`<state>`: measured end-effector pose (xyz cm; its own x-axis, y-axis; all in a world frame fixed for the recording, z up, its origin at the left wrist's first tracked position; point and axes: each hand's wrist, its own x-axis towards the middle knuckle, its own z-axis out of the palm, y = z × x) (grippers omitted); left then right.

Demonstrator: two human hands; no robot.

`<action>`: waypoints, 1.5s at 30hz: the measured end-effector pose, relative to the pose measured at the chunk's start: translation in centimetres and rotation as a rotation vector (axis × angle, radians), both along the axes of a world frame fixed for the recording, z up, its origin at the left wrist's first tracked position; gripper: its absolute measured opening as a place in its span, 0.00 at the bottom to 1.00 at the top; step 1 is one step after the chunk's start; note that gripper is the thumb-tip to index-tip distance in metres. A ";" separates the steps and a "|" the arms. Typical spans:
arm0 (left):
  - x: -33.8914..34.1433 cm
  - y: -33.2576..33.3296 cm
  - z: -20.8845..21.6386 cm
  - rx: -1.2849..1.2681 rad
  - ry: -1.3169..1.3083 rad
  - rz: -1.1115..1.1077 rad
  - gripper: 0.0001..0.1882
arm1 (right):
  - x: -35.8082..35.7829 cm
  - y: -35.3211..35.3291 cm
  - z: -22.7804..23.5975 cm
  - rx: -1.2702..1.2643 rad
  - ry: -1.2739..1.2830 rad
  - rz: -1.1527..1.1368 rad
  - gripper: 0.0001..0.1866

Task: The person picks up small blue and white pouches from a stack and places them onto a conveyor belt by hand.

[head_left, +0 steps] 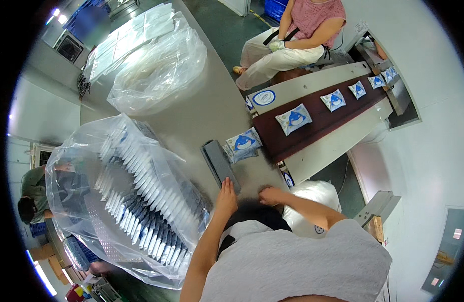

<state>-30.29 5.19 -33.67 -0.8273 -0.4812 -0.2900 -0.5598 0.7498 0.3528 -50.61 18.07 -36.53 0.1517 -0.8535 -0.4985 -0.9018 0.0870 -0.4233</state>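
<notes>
My left hand (226, 197) lies with its fingers stretched out on the near end of a long grey block (218, 160) on the metal table. My right hand (271, 196) rests loosely closed near the table's edge, right of the block; I see nothing in it. Beyond the block, at the belt's end, small white and blue packets (243, 143) lie overlapping. More packets, one of them a nearer packet (294, 119), sit spaced out along the dark red conveyor belt (272, 133). To the left, a large clear plastic bag (78, 151) holds rows of upright packets (149, 229).
Crumpled clear plastic bags (161, 75) and flat silvery sheets (136, 38) cover the table's far left. Across the belt sits a person in a pink top (320, 22); another person (33, 191) is at the far left. A white sack (310, 206) stands beside my right arm.
</notes>
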 end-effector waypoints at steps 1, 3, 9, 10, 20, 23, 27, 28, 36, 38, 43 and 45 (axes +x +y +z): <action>-0.2 -0.1 0.1 -0.043 -0.052 -0.063 0.39 | -2.1 -2.2 0.9 0.180 -0.285 0.119 0.14; -0.3 -0.4 1.0 -0.002 -0.085 -0.043 0.41 | -7.5 -6.6 5.0 -0.024 -0.461 -0.106 0.12; 0.5 -1.1 0.7 0.096 -0.120 -0.035 0.44 | -28.1 -14.6 13.8 -0.312 0.436 -0.360 0.14; -0.2 -1.2 0.7 0.088 -0.126 -0.064 0.44 | -32.8 -12.9 12.0 -0.323 0.587 -0.307 0.13; -0.7 -0.9 2.7 0.147 -0.181 -0.025 0.45 | -29.5 -21.2 11.7 0.171 -0.154 0.182 0.29; 0.2 -0.2 1.8 0.091 -0.142 0.038 0.47 | -19.3 -26.6 10.5 0.137 -0.211 0.395 0.31; -0.4 -0.2 1.1 0.035 -0.158 0.003 0.47 | -11.5 -25.9 4.2 0.221 -0.214 0.260 0.39; -0.4 -0.4 1.1 0.062 -0.188 -0.007 0.47 | -10.5 -25.3 3.9 0.326 -0.289 0.179 0.42; -0.4 -0.5 0.1 0.101 -0.197 -0.022 0.49 | -6.1 -14.8 7.2 0.330 -0.369 -0.239 0.51; -0.2 -0.8 -1.2 0.046 -0.179 -0.040 0.50 | -3.8 -11.9 9.9 0.303 -0.150 -0.480 0.49; -1.2 -6.8 3.5 0.425 -0.333 -0.154 0.24 | 2.2 -2.8 7.4 -0.388 0.520 -0.316 0.53; -3.0 -10.2 10.6 0.331 -0.226 -0.272 0.14 | 1.5 -1.9 4.3 -0.119 0.437 -0.274 0.54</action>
